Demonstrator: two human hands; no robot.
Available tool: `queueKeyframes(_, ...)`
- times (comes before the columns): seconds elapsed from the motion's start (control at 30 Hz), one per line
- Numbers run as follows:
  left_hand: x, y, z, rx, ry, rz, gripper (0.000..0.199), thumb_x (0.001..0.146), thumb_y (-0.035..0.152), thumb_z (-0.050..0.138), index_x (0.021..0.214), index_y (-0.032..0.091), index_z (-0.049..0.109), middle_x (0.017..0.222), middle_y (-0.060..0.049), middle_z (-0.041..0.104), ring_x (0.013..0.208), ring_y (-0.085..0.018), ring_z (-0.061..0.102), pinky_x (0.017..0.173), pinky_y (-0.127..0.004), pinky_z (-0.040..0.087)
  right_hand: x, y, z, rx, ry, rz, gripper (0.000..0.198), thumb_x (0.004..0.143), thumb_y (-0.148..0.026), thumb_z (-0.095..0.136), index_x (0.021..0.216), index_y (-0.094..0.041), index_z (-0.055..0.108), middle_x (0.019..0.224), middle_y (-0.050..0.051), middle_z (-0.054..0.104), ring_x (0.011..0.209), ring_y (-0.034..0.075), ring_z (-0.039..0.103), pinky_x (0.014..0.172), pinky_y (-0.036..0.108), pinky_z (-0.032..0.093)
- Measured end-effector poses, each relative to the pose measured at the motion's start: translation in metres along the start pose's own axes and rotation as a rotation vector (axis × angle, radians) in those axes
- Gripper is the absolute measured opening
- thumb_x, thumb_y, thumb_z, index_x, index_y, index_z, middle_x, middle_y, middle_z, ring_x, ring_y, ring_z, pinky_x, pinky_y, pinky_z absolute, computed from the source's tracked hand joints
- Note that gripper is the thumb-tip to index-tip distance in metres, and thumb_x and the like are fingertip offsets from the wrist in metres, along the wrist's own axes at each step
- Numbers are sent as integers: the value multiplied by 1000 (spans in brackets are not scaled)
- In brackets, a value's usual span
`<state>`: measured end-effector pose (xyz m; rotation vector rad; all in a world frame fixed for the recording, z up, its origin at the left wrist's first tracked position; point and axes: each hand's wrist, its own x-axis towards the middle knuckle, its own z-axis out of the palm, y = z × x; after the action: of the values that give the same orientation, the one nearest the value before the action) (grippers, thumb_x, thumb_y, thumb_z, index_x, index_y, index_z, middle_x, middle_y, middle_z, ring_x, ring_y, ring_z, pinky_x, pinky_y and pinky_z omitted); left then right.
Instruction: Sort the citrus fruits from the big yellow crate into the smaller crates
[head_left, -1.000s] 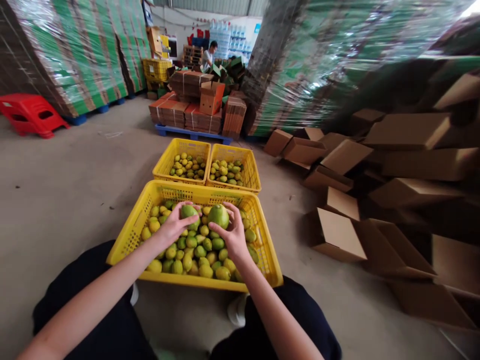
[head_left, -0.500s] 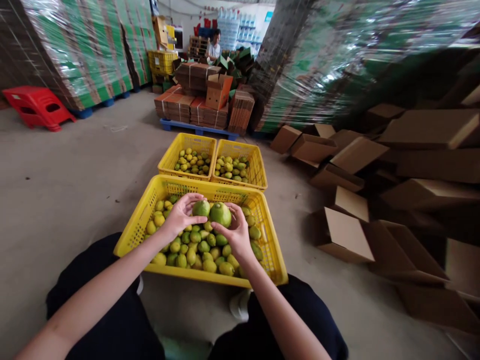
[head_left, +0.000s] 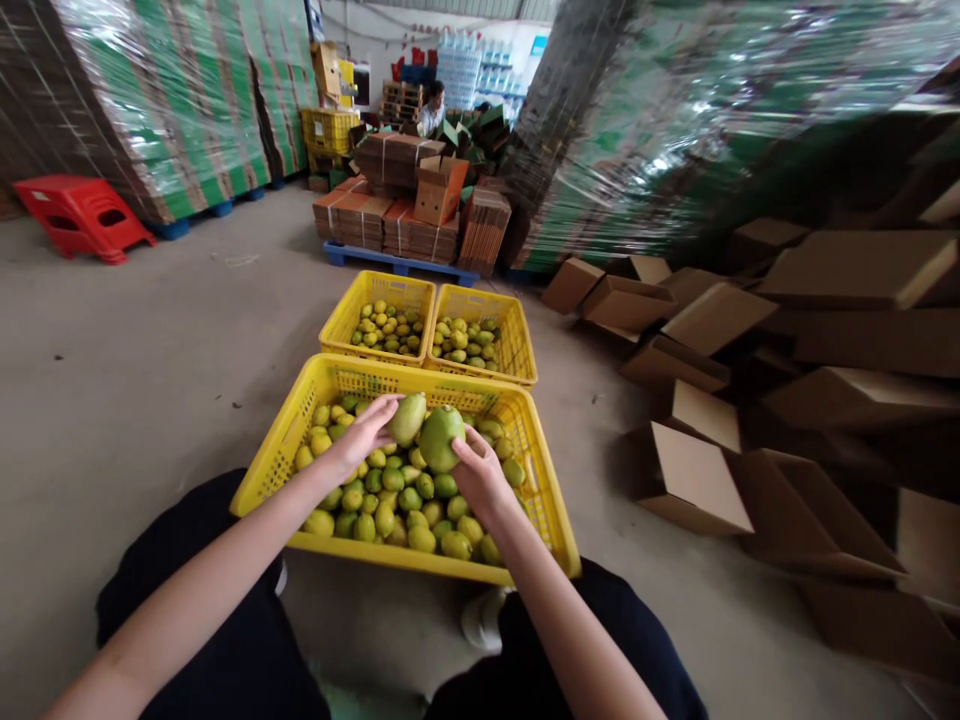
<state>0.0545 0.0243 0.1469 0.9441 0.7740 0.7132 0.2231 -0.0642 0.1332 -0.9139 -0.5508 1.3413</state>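
Note:
Held up over the large yellow crate [head_left: 262,455] are two green lemons, one in each hand. My left hand [head_left: 367,428] is closed on the paler green lemon [head_left: 407,419], gripping it from its left side. In my right hand [head_left: 481,472] sits a bigger, darker green lemon [head_left: 441,438], its stem end turned up. The two fruits are side by side, close together. Below them, many yellow and green lemons [head_left: 386,518] fill the crate, which stands on the floor between my knees.
Two smaller yellow crates [head_left: 529,350] holding lemons stand just beyond. Open cardboard boxes [head_left: 697,480] are heaped on the right. Flattened cartons lie on a blue pallet [head_left: 401,264] ahead. A red stool [head_left: 82,215] is at the left, and a person [head_left: 431,108] is at the back.
Both lemons have been turned in my fingers. The left one now tilts with more of its side showing, and the right one stands more upright with my right hand lower behind it.

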Motion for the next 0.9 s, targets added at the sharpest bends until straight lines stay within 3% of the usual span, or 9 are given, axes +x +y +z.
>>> queueKeyframes(0.2,0,-7,4,-25,-75,-62,64,76,62,68,120,16,63,105,-12,71,84,-20,66,63,-27,49,-2,1,0,40,7,38,42,58,-40,88,89,-25,65,83,-1,74,87,23,71,76,34,55)
queueKeyframes(0.3,-2,-9,7,112,12,-15,60,68,47,81,115,16,63,91,-6,69,66,-12,60,56,-23,42,-1,2,-1,39,82,63,51,54,-40,90,95,-26,63,82,-1,74,83,24,72,74,35,56)
queueKeyframes(0.4,-3,-12,11,257,116,-5,47,72,41,77,108,15,63,86,-4,67,60,-11,57,53,-22,40,1,4,-2,20,143,103,58,50,-43,92,96,-24,62,78,1,74,79,24,72,75,37,56)
queueKeyframes(0.67,-13,-28,24,368,246,-11,33,86,45,56,107,21,50,108,-8,66,91,-20,65,68,-27,51,-6,8,11,-226,118,202,51,45,-27,91,88,-21,64,81,0,72,72,20,68,72,32,56)
queueKeyframes(0.8,-10,-28,21,381,258,55,28,86,43,58,105,22,60,119,-8,66,118,-23,58,98,-31,46,-7,4,11,-177,162,203,53,45,-25,90,88,-21,60,81,-1,71,72,19,68,70,30,56)
queueKeyframes(0.9,-6,-23,14,328,190,68,31,81,43,67,102,20,66,116,-8,69,120,-25,58,104,-34,43,-9,1,8,-169,155,150,54,47,-23,89,90,-23,58,82,-2,72,72,18,68,70,30,56)
